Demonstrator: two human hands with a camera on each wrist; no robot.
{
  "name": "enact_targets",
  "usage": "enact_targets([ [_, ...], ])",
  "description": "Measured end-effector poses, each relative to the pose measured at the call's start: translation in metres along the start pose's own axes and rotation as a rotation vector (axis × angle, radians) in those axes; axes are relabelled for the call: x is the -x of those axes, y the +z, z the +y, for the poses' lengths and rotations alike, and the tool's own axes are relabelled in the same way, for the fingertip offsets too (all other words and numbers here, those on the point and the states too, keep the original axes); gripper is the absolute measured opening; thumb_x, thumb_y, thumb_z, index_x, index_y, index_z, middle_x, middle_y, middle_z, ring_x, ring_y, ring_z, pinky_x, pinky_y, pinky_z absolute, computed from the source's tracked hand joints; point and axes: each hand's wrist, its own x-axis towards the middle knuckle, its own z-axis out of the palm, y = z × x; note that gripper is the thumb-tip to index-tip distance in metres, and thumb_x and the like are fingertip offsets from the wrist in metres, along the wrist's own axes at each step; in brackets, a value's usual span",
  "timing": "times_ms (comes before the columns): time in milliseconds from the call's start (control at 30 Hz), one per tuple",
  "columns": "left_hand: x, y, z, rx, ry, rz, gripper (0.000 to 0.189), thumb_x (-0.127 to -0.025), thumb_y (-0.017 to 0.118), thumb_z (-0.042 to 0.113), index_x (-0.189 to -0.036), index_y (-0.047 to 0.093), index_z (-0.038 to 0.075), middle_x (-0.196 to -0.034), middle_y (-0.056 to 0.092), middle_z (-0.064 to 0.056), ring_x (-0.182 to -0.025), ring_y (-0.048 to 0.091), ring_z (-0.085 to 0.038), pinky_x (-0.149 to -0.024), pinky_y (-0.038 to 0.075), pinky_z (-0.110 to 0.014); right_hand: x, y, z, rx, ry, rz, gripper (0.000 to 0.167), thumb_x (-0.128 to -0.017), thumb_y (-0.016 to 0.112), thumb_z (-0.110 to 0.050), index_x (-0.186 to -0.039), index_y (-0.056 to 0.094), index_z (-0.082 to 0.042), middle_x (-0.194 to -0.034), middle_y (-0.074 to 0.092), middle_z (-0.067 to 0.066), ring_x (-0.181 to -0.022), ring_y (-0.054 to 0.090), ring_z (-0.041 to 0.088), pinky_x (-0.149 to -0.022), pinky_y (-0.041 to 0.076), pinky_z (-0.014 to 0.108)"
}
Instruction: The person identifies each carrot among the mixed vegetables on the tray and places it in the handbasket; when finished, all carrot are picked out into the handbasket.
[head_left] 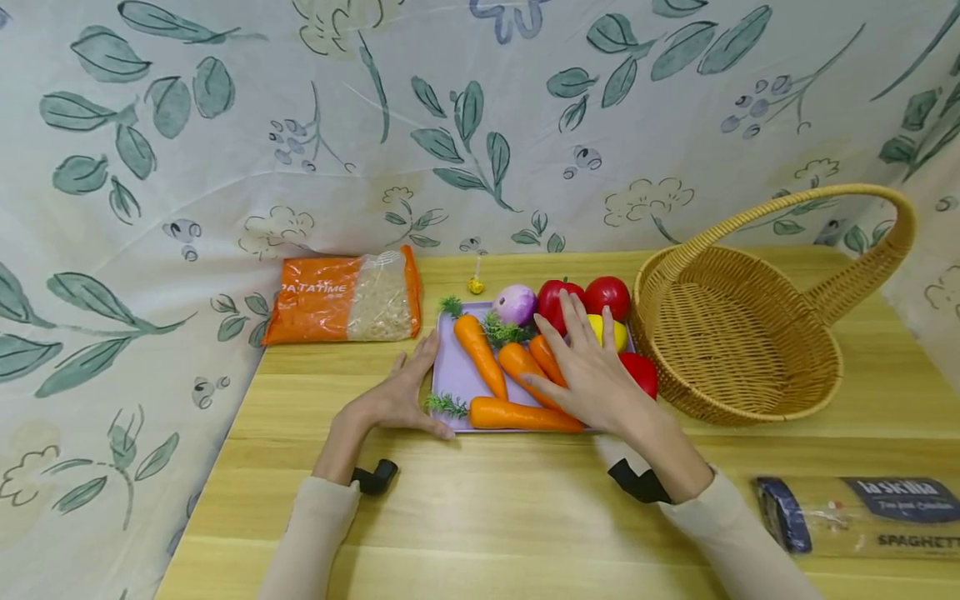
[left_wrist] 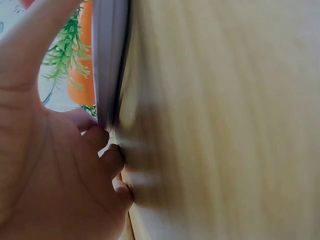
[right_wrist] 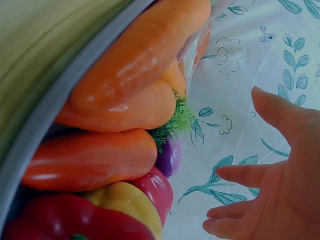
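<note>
A lilac tray [head_left: 450, 367] carries several orange carrots [head_left: 525, 414] with green tops, a purple onion [head_left: 514, 305], a yellow rounded piece [head_left: 617, 333] and several red ones, including a bell pepper [right_wrist: 75, 215]. My left hand [head_left: 397, 396] is spread around the tray's front left corner, thumb by the front edge and fingers along the left side. In the left wrist view, its fingertips [left_wrist: 112, 157] sit right at the tray's edge, low by the tabletop. Fingers spread, my right hand [head_left: 592, 375] is above the vegetables, overlapping carrots and red pieces in the head view, and holds nothing.
An empty wicker basket [head_left: 813, 375] with a tall handle stands just right of the tray. An orange and clear food packet [head_left: 337, 298] lies at the back left. At the front right lies a spaghetti packet [head_left: 862, 517]. A patterned cloth [head_left: 480, 208] hangs behind the table.
</note>
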Motion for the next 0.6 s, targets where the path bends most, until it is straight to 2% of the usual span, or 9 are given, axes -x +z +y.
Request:
enact_targets([
  [167,0.0,0.0,-0.001,-0.031,-0.002,-0.008,0.152,-0.065,0.096,0.051,-0.165,-0.009,0.004,-0.174,-0.014,-0.012,-0.163,-0.011,-0.032,-0.131,-0.007,-0.06,0.002,0.004,-0.002,-0.053,-0.028,-0.002,0.083,-0.1,0.06,-0.054,-0.161,0.035,-0.004,-0.174,0.001,0.024,-0.162,0.001,0.042,-0.125,-0.006,0.072],
  [300,0.0,-0.002,-0.001,-0.037,-0.002,-0.016,0.153,-0.064,0.097,0.051,-0.165,-0.008,0.003,-0.174,-0.014,-0.014,-0.163,-0.011,-0.031,-0.131,-0.007,-0.059,0.004,0.008,-0.005,-0.183,-0.076,-0.012,0.076,-0.098,0.067,-0.048,-0.158,0.041,-0.009,-0.174,0.011,0.02,-0.161,0.013,0.041,-0.128,0.001,0.07],
  [400,0.0,-0.002,-0.001,-0.034,0.003,-0.016,0.154,-0.063,0.097,0.051,-0.165,-0.009,0.003,-0.174,-0.015,-0.015,-0.163,-0.01,-0.033,-0.131,-0.007,-0.06,0.007,0.011,-0.007,-0.33,-0.112,-0.032,0.071,-0.097,0.071,-0.043,-0.157,0.044,-0.016,-0.172,0.022,0.016,-0.157,0.026,0.041,-0.126,0.017,0.07],
  [500,0.0,-0.002,-0.001,-0.033,0.003,-0.019,0.154,-0.064,0.097,0.051,-0.165,-0.009,0.003,-0.174,-0.015,-0.015,-0.163,-0.011,-0.032,-0.131,-0.008,-0.059,0.01,0.015,-0.009,-0.46,-0.134,-0.049,0.07,-0.096,0.074,-0.04,-0.157,0.045,-0.023,-0.168,0.033,0.01,-0.152,0.036,0.036,-0.12,0.032,0.07],
  [600,-0.001,-0.001,-0.001,-0.032,0.002,-0.023,0.154,-0.064,0.097,0.051,-0.165,-0.01,0.004,-0.174,-0.016,-0.014,-0.163,-0.012,-0.031,-0.131,-0.008,-0.059,0.012,0.019,-0.009,-0.515,-0.147,-0.047,0.07,-0.093,0.077,-0.04,-0.156,0.047,-0.03,-0.162,0.044,0.006,-0.15,0.04,0.03,-0.118,0.038,0.067],
])
